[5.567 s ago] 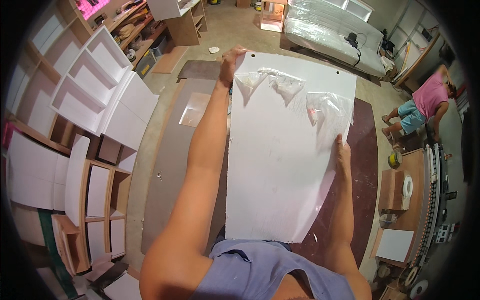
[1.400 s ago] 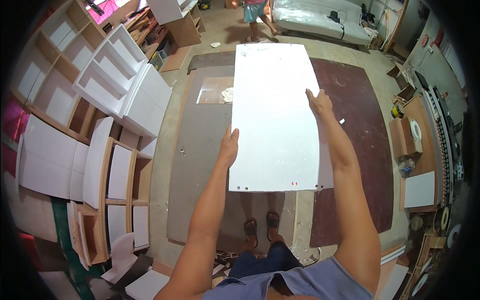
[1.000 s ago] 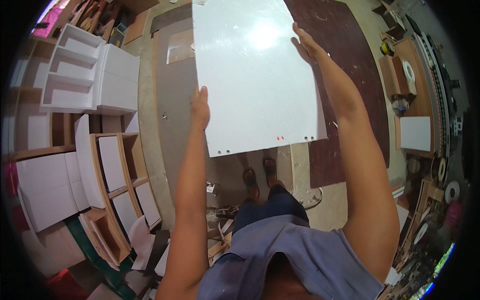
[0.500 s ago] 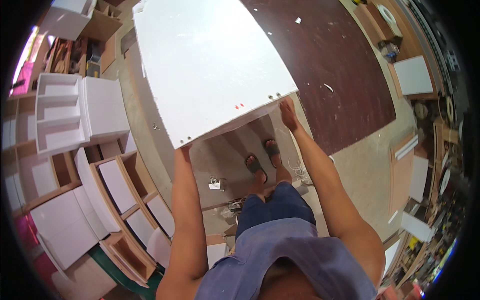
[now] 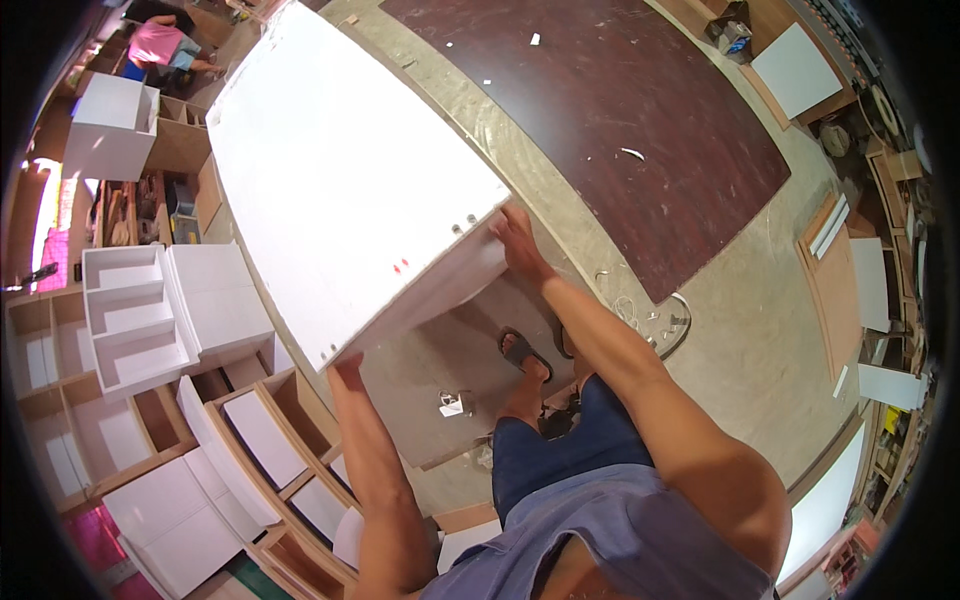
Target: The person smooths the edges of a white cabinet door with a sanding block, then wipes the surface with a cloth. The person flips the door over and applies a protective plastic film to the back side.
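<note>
A large white cabinet (image 5: 350, 170) fills the upper middle, its broad flat face up. Small round metal fittings and red marks sit along its near edge. At the right near corner, the fingers of my right hand (image 5: 517, 240) are wrapped round the edge. My left hand (image 5: 345, 370) is at the left near corner, mostly hidden beneath it, so its fingers do not show. A pale side below the near edge (image 5: 440, 285) is partly in shadow. My feet in dark sandals stand close to it.
A dark reddish-brown sheet (image 5: 600, 130) lies on the floor to the right, with scraps on it. White cabinets and drawer boxes (image 5: 130, 320) crowd the left. Wooden boards (image 5: 830, 280) lean at the right. A small white object (image 5: 452, 404) lies near my feet. Someone in pink (image 5: 158, 42) is far left.
The cabinet has shifted left and turned in the view, its near edge now slanting more steeply. Both hands have moved left with it. One foot has moved, and the person in pink has appeared.
</note>
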### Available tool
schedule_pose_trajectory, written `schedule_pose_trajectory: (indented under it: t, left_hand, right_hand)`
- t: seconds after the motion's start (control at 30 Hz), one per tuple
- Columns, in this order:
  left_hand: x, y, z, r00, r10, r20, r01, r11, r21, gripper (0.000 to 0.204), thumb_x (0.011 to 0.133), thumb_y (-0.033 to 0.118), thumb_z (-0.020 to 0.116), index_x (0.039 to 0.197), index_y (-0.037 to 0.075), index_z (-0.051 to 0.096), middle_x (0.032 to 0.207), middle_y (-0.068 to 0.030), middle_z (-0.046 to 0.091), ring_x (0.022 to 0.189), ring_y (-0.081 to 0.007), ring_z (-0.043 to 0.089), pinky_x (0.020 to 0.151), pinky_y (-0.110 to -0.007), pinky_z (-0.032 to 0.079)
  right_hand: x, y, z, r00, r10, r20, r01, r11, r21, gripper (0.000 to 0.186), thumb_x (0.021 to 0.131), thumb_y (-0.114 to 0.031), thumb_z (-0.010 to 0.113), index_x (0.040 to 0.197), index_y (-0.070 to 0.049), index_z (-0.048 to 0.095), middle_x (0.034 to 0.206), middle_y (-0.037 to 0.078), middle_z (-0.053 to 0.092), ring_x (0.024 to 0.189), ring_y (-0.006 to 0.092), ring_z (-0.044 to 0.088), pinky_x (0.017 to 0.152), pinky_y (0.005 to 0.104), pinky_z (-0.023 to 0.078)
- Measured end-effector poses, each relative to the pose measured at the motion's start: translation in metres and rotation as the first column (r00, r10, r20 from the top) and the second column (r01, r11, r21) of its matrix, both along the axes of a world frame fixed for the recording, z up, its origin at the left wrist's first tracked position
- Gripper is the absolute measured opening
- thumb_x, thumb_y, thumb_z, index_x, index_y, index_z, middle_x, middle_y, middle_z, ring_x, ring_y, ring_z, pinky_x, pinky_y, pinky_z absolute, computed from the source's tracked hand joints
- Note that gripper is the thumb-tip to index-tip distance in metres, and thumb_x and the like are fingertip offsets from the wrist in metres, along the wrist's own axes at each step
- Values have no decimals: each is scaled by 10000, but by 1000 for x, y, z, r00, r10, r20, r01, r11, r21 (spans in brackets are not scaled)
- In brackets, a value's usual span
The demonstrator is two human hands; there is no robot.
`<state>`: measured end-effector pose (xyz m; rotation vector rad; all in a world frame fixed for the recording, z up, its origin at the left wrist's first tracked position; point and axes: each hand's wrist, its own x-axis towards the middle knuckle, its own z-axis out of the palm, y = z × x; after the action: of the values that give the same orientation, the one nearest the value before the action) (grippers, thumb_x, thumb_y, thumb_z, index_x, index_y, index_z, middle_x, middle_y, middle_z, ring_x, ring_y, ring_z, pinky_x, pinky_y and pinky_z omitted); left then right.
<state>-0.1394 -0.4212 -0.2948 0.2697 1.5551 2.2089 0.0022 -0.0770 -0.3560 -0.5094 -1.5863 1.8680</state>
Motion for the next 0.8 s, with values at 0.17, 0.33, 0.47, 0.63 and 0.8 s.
schedule_pose_trajectory:
  t: [0.17, 0.33, 0.47, 0.63, 0.8]
  left_hand:
    - [94, -50, -22, 982, 64, 180, -56, 997, -53, 675, 1006, 514, 451, 1491, 55, 352, 1496, -113, 430, 1326, -286, 465, 1042, -420, 456]
    - [206, -80, -18, 912, 80, 402, 51, 951, -306, 664, 1015, 503, 440, 1478, 33, 368, 1466, -138, 462, 1313, -296, 480, 1057, -407, 436]
    - [255, -91, -23, 873, -75, 481, 291, 873, -392, 656, 1022, 494, 432, 1467, 15, 382, 1443, -157, 488, 1303, -304, 492, 1069, -396, 420]
    - [206, -104, -13, 831, -428, 356, 552, 715, -429, 648, 1030, 483, 421, 1454, -7, 398, 1413, -182, 520, 1290, -314, 507, 1085, -382, 400]
    - [110, -133, 35, 626, -719, 302, 739, 423, -524, 634, 1006, 510, 486, 1323, -35, 549, 1202, -231, 652, 1128, -337, 629, 980, -380, 472]
  right_hand:
    - [119, -28, -45, 967, 37, 254, -6, 993, -121, 586, 942, -449, 590, 1238, 56, 560, 1089, 162, 601, 969, 283, 598, 852, 390, 470]
    - [232, -56, -37, 871, -55, 488, 227, 926, -301, 612, 946, -469, 576, 1275, 44, 528, 1147, 156, 575, 1022, 284, 574, 893, 395, 451]
    - [260, -73, -15, 797, -164, 581, 420, 842, -338, 634, 949, -486, 564, 1305, 35, 504, 1194, 152, 553, 1065, 284, 555, 925, 399, 435]
    - [238, -89, 5, 744, -348, 570, 605, 713, -354, 663, 953, -507, 550, 1342, 24, 473, 1253, 146, 526, 1119, 285, 531, 965, 405, 416]
    - [211, -108, 38, 662, -501, 557, 743, 538, -398, 692, 957, -527, 536, 1379, 12, 442, 1312, 140, 499, 1172, 286, 507, 1006, 410, 397]
